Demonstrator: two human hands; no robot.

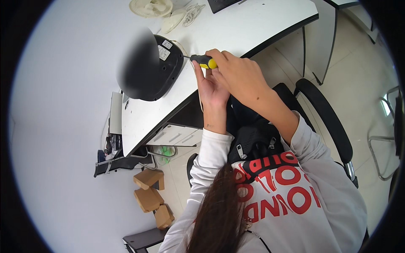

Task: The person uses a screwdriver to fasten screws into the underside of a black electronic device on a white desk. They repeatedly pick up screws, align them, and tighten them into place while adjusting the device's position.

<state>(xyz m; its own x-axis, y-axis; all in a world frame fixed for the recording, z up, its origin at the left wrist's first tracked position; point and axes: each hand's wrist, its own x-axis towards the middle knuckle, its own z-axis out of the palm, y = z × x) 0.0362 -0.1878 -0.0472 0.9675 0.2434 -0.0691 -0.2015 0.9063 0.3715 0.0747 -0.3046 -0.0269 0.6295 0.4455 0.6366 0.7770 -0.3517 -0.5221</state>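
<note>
A yellow-and-black screwdriver (203, 62) lies almost level, its thin metal shaft pointing left at the rim of a rounded black plastic base (171, 69). Whether the tip sits in a screw is too small to tell. My right hand (241, 72) is wrapped round the handle's yellow end. Below it, my left hand (213, 90) is palm up, thumb against the front of the handle; its other fingers are partly hidden. The base lies underside up on the white desk, showing two white labels and several small holes. A blur covers its left part.
A cream fan head (151, 6) and a coiled white cable (193, 14) lie on the far side of the white desk (249, 31). A pale cord hangs over the desk's near edge. Drawers (175, 135) stand below; brown cardboard boxes (148, 198) are on the floor at left.
</note>
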